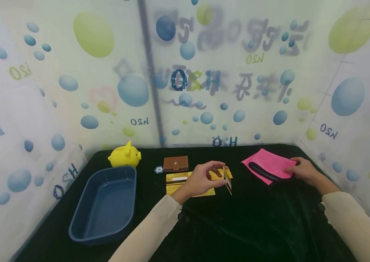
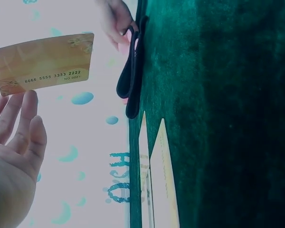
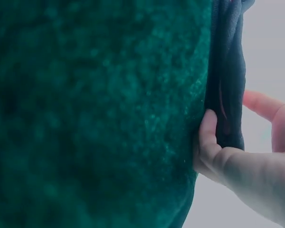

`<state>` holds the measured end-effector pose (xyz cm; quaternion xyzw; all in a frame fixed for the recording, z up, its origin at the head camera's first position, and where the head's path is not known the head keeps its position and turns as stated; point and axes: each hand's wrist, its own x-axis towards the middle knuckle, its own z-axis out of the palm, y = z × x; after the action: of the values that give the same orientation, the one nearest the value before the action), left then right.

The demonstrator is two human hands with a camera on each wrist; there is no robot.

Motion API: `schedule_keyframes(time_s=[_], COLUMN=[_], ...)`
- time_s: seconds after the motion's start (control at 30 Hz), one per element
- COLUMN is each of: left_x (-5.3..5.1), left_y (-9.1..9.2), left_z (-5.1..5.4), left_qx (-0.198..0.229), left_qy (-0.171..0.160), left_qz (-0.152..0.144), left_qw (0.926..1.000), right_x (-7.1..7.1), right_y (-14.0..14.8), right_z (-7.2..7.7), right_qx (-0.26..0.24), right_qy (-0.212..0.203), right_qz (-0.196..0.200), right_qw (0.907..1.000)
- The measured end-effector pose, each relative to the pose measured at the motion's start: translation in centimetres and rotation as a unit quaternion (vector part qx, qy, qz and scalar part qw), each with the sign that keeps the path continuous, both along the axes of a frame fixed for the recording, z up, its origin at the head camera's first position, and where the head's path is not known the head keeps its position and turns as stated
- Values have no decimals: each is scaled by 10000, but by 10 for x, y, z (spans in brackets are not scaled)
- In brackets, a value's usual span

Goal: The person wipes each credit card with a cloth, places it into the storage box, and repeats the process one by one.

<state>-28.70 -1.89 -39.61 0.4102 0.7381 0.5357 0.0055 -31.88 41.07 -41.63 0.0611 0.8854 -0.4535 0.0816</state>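
The left hand point(image 1: 201, 179) pinches a gold card point(image 1: 227, 179) by its edges, held up off the cloth; in the left wrist view the card point(image 2: 43, 64) shows its printed number above the fingers of the hand point(image 2: 14, 152). Below that hand, more yellow cards point(image 1: 172, 179) lie on the dark green cloth. At the right, the right hand point(image 1: 304, 171) holds the right edge of a pink pouch point(image 1: 270, 162) with a black band point(image 1: 263, 171). In the right wrist view the hand's point(image 3: 242, 166) fingers are around the end of the dark piece point(image 3: 230, 71).
A blue bin point(image 1: 106, 207) stands at the left, with a yellow piggy bank point(image 1: 125, 155) behind it. A brown wallet point(image 1: 175, 163) and a round chip point(image 1: 158, 170) lie behind the cards. Patterned curtains surround the green-covered table point(image 1: 253, 225).
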Motion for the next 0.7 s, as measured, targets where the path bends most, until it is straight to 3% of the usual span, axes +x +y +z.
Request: schedule_keyframes(time_s=[0.17,0.37,0.57,0.7], left_x=[2,6,7,9], left_y=[1,0,3,4], left_z=[0,4,4,6], left_qx=[65,125,80,137], left_qy=[-89,19,-117,-232], left_qz=[-53,209,115,115], left_qw=[9999,9997,9998,9996], right_x=[-2,-1,2,4], right_y=[-2,-13,-21,-24], right_z=[0,3,4,6], right_qx=[-424,-721,-157,323], right_qy=[31,433,1136,1745], right_qz=[174,304,222,85], right_qw=[9989,9960,9932,9841])
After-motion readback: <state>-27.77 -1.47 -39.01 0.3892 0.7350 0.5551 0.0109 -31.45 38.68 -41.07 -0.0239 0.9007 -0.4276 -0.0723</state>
